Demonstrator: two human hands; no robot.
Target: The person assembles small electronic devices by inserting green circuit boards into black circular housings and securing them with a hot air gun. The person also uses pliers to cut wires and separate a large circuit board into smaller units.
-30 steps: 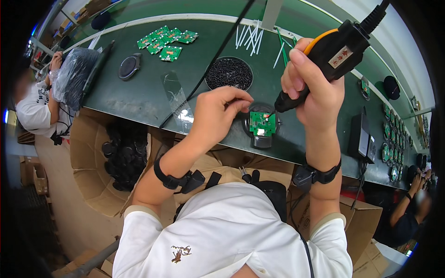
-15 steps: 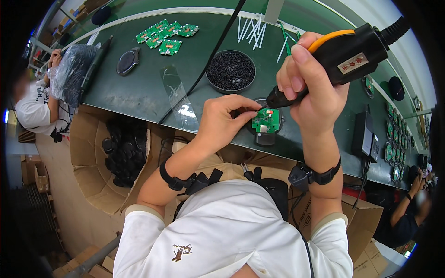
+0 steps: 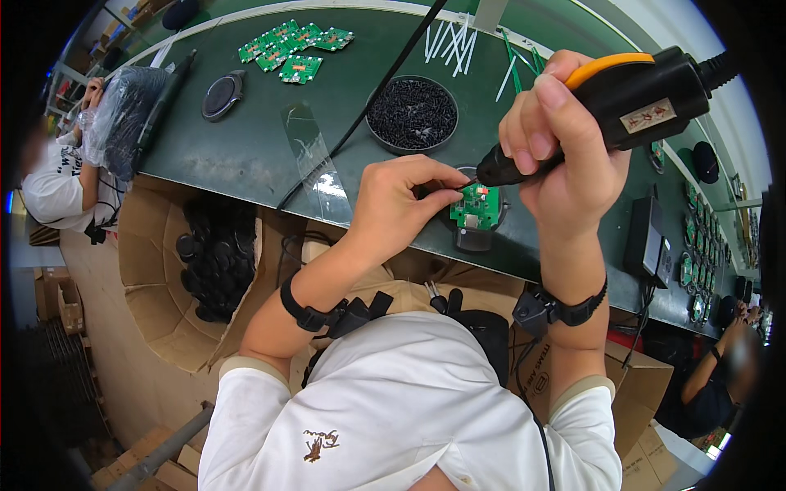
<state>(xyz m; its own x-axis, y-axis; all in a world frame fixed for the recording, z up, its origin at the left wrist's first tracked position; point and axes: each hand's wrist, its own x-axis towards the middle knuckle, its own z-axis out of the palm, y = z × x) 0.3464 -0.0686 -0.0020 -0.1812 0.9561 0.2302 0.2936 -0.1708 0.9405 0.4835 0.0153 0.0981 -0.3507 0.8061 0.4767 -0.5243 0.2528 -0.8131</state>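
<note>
My right hand is wrapped round a black electric screwdriver with an orange lever, its nose angled down to the left. The tip meets the upper edge of a green circuit board, which sits in a round dark casing on the bench. My left hand is closed, thumb and forefinger pinched at the board's upper left corner beside the screwdriver tip. What those fingertips hold is too small to make out. A round dish of small black screws stands just beyond my left hand.
Several loose circuit boards and a round dark casing lie at the far left. White sticks lie at the back. A black cable crosses the bench. A black box and rows of boards stand right. Co-workers sit at both sides.
The view has shifted slightly. Both hands keep their grips, with the screwdriver tip and the left fingertips still together at the board's upper left corner.
</note>
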